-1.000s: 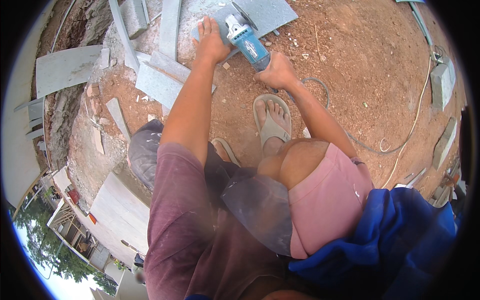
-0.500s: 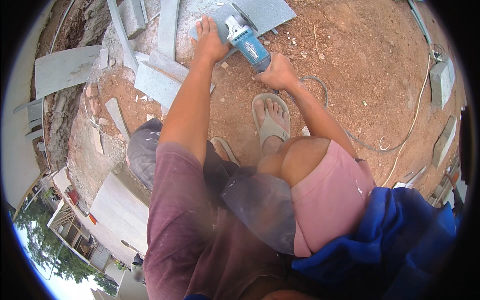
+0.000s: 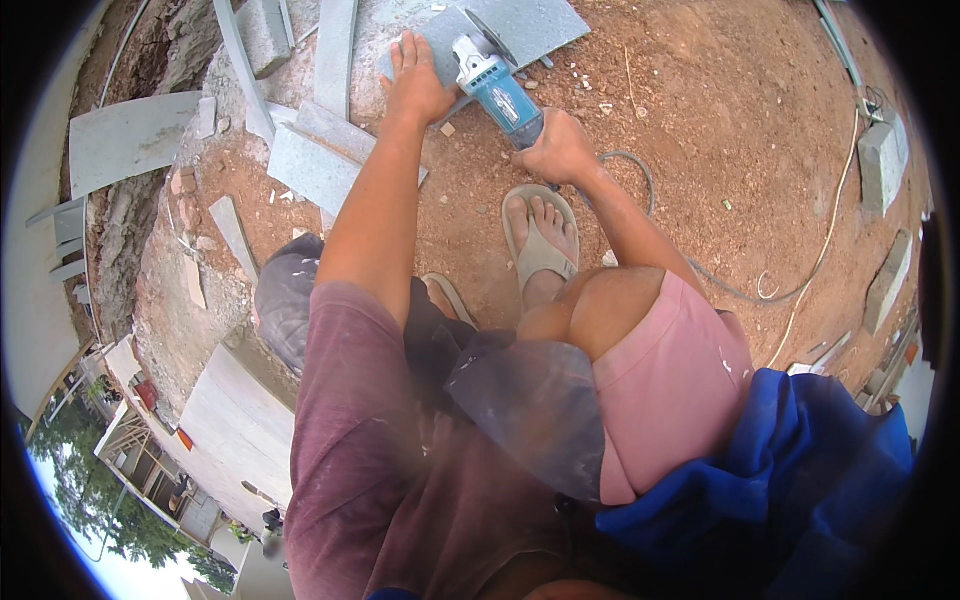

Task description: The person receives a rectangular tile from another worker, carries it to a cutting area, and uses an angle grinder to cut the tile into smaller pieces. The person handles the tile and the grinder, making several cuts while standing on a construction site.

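My right hand (image 3: 560, 147) grips the dark rear handle of a blue angle grinder (image 3: 503, 95). The grinder tilts away from me, and its disc (image 3: 487, 38) stands over a grey stone slab (image 3: 535, 28) at the top of the view. On the slab's left end, my left hand (image 3: 416, 82) lies flat with its fingers stretched forward, just left of the grinder head. A dark cord (image 3: 650, 185) runs from the grinder across the dirt. Whether the disc touches the stone, I cannot tell.
Cut slab pieces (image 3: 313, 160) and long stone strips (image 3: 336, 60) lie at the upper left. My sandalled foot (image 3: 541, 235) stands close below the grinder. A pale cable (image 3: 832, 235) and a stone block (image 3: 884, 165) lie on the right. A broad pale board (image 3: 235, 425) lies at lower left.
The grinder and my right hand have shifted very slightly down and to the right. My left hand stays flat on the slab.
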A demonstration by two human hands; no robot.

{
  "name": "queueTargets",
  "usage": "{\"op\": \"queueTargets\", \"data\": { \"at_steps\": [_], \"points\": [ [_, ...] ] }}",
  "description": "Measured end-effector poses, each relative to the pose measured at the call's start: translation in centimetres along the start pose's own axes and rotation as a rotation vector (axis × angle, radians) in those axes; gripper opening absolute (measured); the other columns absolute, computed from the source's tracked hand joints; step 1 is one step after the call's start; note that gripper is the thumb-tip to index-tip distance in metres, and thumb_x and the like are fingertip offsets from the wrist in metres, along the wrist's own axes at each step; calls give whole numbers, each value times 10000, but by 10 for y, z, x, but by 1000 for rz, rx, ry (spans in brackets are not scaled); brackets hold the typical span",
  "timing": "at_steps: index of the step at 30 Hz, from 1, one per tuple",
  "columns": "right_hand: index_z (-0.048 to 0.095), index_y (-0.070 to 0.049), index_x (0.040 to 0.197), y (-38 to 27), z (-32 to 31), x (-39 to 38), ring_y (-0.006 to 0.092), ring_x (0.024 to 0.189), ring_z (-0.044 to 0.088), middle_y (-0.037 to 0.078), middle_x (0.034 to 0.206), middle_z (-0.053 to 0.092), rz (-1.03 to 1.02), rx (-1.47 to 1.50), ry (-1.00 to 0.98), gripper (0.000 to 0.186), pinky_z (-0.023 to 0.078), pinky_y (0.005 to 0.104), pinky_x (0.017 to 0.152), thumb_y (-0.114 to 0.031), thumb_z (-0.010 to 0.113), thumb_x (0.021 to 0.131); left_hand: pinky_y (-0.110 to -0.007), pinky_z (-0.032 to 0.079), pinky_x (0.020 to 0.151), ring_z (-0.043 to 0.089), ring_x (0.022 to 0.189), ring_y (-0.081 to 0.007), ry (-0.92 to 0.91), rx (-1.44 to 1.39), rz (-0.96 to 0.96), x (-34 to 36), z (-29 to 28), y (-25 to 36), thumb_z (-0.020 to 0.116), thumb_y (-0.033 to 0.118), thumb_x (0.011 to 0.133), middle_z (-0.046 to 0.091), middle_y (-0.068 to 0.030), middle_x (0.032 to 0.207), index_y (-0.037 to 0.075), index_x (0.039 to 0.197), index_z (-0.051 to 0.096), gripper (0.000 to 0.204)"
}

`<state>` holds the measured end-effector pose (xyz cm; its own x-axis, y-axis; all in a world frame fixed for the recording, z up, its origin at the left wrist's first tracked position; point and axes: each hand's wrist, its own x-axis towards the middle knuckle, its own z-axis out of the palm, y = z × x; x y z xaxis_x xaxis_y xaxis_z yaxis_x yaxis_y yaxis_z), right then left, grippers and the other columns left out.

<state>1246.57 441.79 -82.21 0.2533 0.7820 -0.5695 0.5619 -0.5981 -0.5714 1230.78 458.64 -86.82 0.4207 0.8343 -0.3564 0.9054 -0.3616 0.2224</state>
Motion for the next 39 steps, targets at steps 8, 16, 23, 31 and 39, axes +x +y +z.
{"op": "queueTargets", "data": {
  "at_steps": [8, 16, 23, 31, 39],
  "points": [
    [661, 81, 897, 4, 4, -2, 377, 830, 733, 282, 862, 713, -7, -12, 30, 464, 561, 434, 767, -234, 826, 599, -580, 177, 1259, 51, 1590, -313, -9, 18, -8, -1, -1, -1, 786, 459, 857, 45, -114, 1728, 46, 1636, 134, 1096],
    [677, 82, 774, 5, 4, -8, 406, 830, 736, 307, 825, 703, -21, -9, 67, 344, 572, 448, 762, -201, 786, 612, -580, 173, 1258, 51, 1590, -315, 4, 8, -5, -1, 1, -2, 782, 475, 855, 46, -118, 1728, 41, 1635, 133, 1103],
    [672, 83, 813, 9, 3, -13, 413, 832, 732, 306, 835, 702, -24, 21, 87, 376, 569, 445, 766, -208, 788, 605, -595, 173, 1253, 54, 1590, -318, 17, -5, 1, 1, 4, -2, 791, 463, 852, 55, -121, 1727, 43, 1635, 139, 1102],
    [681, 80, 863, 8, 2, -16, 413, 853, 729, 302, 859, 707, -16, 25, 58, 413, 566, 449, 795, -217, 798, 601, -601, 173, 1251, 53, 1590, -319, 36, -7, 7, 3, 7, -7, 796, 466, 847, 68, -131, 1724, 47, 1633, 155, 1098],
    [682, 69, 848, 9, 2, -17, 412, 825, 724, 291, 851, 710, -17, 41, 15, 407, 566, 451, 780, -221, 805, 590, -605, 172, 1248, 51, 1590, -322, 33, -4, -2, 0, 5, -9, 805, 481, 833, 70, -139, 1723, 36, 1630, 159, 1117]
  ]
}}
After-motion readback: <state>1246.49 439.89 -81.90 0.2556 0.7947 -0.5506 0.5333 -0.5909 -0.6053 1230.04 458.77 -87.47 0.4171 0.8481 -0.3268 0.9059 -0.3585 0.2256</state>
